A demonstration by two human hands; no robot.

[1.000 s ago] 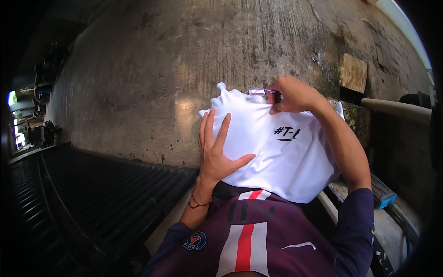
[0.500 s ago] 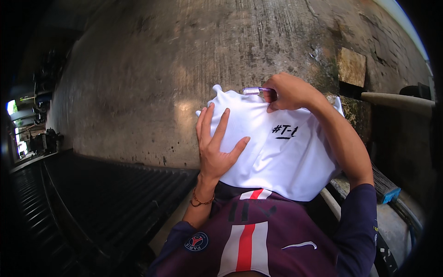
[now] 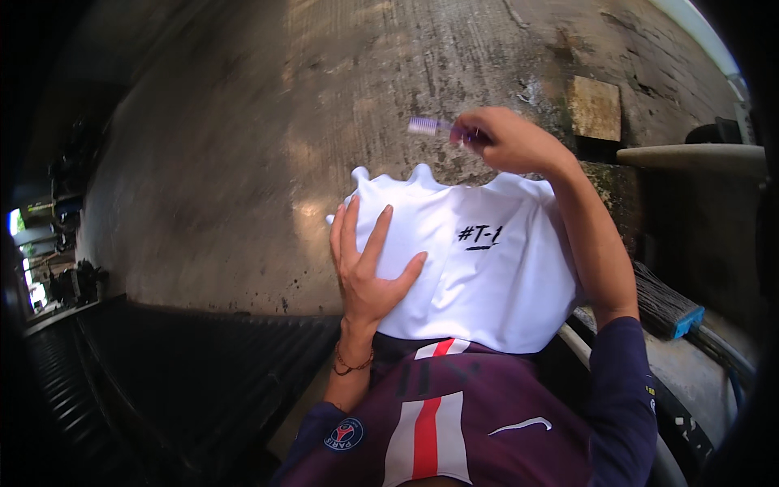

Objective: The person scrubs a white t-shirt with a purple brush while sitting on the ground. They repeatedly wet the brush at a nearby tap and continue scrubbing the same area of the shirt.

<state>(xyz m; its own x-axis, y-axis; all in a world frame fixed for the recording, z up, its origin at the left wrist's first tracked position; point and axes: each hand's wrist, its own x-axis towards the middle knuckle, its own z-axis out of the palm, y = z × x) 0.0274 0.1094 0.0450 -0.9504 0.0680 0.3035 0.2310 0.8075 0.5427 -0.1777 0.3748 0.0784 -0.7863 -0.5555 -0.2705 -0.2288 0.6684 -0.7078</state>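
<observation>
Right hand (image 3: 505, 138), gripping purple toothbrush (image 3: 423, 126), just lifted beyond far edge of white garment (image 3: 462, 276), bristles clear. Left hand (image 3: 369, 282) spread wide on garment's left side.

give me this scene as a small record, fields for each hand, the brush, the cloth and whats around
left hand: spread flat on the white cloth
right hand: closed around the handle of a small purple brush
brush: head pointing left, seen past the cloth's far edge
cloth: rumpled along its far edge, black lettering on it
around: stained ground, pale block at upper right, blue-capped broom near the right elbow
</observation>
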